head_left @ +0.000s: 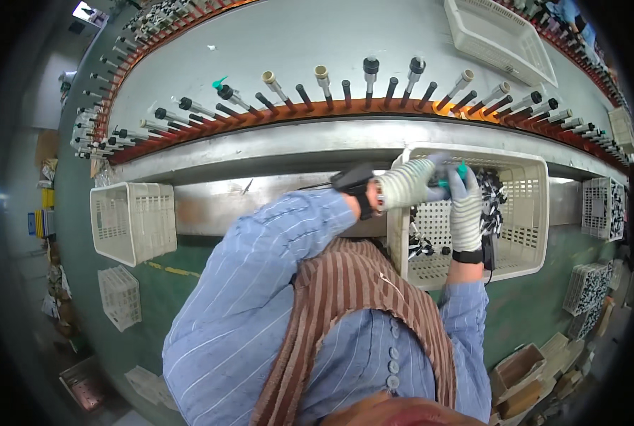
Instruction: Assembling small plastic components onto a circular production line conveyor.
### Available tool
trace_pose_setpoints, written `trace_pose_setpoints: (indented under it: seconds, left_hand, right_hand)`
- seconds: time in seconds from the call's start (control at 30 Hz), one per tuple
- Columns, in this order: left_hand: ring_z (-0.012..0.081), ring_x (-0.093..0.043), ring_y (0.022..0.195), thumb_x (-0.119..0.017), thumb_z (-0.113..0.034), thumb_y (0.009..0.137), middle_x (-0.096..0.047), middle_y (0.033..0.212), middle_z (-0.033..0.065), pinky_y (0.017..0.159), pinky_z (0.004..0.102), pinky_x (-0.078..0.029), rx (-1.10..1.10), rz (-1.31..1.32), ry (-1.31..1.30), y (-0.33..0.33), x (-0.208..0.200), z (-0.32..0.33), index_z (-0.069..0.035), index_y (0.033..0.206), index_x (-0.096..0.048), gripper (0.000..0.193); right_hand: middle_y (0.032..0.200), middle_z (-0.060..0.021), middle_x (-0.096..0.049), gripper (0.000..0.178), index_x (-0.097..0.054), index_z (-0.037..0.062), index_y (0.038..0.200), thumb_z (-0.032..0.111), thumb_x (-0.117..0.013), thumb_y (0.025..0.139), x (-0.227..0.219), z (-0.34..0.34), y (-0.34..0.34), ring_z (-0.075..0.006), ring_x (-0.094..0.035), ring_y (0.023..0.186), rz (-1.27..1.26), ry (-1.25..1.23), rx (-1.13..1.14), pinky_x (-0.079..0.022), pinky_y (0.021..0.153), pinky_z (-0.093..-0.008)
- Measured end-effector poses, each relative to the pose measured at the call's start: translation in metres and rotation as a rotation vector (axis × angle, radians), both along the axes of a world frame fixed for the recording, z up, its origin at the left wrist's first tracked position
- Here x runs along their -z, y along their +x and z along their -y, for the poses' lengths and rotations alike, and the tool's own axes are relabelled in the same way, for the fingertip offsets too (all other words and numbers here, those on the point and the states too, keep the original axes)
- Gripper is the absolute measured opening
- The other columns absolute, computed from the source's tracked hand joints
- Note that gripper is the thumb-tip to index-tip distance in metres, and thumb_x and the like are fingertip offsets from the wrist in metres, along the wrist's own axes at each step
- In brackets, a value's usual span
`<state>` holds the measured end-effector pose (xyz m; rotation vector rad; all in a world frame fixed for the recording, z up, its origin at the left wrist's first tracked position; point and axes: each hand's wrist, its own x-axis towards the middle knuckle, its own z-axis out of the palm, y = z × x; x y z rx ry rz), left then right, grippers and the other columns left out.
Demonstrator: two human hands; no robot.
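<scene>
Both my hands wear striped white-and-green gloves and work close together over a cream plastic basket [537, 245]. My right hand [466, 216] is closed, and a small green-tipped piece [462, 170] shows at its fingertips. My left hand [410, 184] reaches in from the left with its fingers blurred by motion; a second bit of green shows between the hands, and I cannot tell which hand has it. Under and beside the right hand lie many small black-and-white parts [493, 202]. A few more such parts [422, 245] lie in the basket's near left corner.
Beyond the basket runs a metal ledge [281, 150], then an orange curved track [359, 106] with upright rods, several capped by black, cream or green-topped tubes. An empty crate [501, 42] sits on the grey table. Another basket [132, 220] stands left; filled crates [602, 209] stand right.
</scene>
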<state>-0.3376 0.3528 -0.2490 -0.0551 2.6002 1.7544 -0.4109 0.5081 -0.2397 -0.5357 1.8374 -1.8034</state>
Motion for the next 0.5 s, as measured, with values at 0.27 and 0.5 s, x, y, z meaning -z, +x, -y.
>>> trace_pose_setpoints:
  seconds: [0.27, 0.5]
  left_hand:
    - [0.0199, -0.065, 0.08, -0.063, -0.018, 0.093, -0.071, 0.091, 0.0104, 0.075, 0.0321, -0.051, -0.609, -0.41, -0.142, 0.086, -0.045, 0.162, -0.004, 0.102, -0.062, 0.016]
    - [0.0172, -0.062, 0.074, -0.06, -0.037, 0.097, -0.07, 0.082, 0.0139, 0.072, 0.0341, -0.049, -0.801, -0.395, 0.395, 0.098, -0.04, 0.267, -0.002, 0.083, -0.065, 0.039]
  right_hand:
    - [0.086, 0.0001, -0.06, 0.011, -0.065, 0.0065, 0.103, 0.012, -0.059, 0.097, -0.05, 0.106, 0.048, -0.01, -0.055, 0.081, -0.078, -0.336, 0.016, -0.044, 0.08, -0.0259]
    - [0.065, 0.0036, -0.049, 0.016, -0.066, 0.0019, 0.106, 0.014, -0.06, 0.096, -0.046, 0.126, 0.077, -0.0067, -0.042, 0.056, 0.153, -0.424, 0.038, -0.034, 0.054, -0.0221]
